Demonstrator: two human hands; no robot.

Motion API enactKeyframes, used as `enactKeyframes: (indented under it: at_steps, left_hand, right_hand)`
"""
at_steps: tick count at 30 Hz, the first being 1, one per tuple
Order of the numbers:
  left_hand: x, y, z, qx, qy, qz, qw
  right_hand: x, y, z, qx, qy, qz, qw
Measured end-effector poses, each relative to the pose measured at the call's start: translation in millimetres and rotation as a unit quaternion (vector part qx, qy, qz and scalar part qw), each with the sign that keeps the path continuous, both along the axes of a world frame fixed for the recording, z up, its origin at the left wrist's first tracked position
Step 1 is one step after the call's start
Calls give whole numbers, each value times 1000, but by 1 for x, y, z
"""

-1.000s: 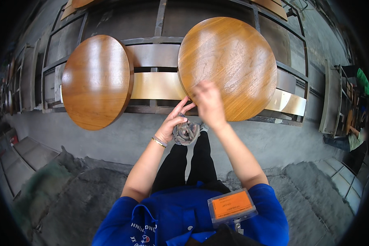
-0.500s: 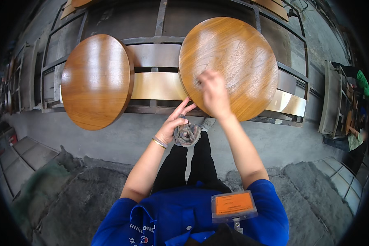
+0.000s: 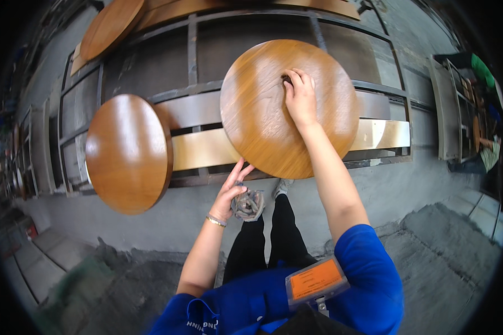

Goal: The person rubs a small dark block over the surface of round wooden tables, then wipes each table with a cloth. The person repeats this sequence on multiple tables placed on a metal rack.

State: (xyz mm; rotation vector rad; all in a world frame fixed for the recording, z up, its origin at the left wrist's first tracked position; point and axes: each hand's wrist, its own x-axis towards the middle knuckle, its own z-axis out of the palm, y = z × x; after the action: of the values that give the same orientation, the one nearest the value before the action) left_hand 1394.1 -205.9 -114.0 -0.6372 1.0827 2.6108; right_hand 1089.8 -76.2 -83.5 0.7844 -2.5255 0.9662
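Note:
A round brown wooden tabletop [image 3: 257, 106] with a glossy, wet-looking grain lies in front of me on a metal frame. My right hand [image 3: 302, 100] is over its upper middle, fingers curled round a small dark wad [image 3: 286, 79] pressed to the wood. Most of the wad is hidden by the fingers. My left hand [image 3: 227, 195] is at the near left rim, fingertips touching the edge. Between its thumb and palm it holds a crumpled, see-through plastic bag [image 3: 248, 205] with greyish contents I cannot make out.
A second round tabletop [image 3: 127, 153] rests to the left on the same metal frame [image 3: 193, 56]. Another round top [image 3: 109, 28] is at the far left. Pale flat boards [image 3: 204, 149] lie under the tops. Far right, a person [image 3: 483, 153] is beside another rack.
My right hand has moved farther up the tabletop with the dark wad. The view has shifted, so the tops appear lower and farther left. My left hand still holds the bag at the rim.

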Motion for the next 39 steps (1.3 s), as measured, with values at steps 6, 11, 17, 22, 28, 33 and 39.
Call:
enactKeyframes:
  at_steps: [6, 11, 17, 22, 28, 33, 39]
  left_hand:
    - [-3, 11, 14, 7, -32, 27, 999]
    - [12, 0, 44, -24, -26, 40, 999]
    - [-27, -8, 89, -266, -45, 201, 942]
    - [-133, 12, 107, -500, 92, 129, 851]
    - [-248, 60, 113, -497, 154, 33, 853]
    - [-304, 100, 106, -584, 352, -25, 731]
    - [-273, 99, 97, -697, 429, -271, 506]
  right_hand:
    - [67, -18, -15, -6, -7, 237, 972]
    - [52, 6, -22, -92, -95, 69, 989]
    - [-12, 150, 10, -574, -397, -89, 711]
    - [37, 256, 20, -565, -431, -144, 689]
    - [81, 324, 24, -556, -445, -226, 665]
    - [94, 351, 16, -562, -421, -274, 657]
    - [98, 371, 17, -576, -417, -291, 640]
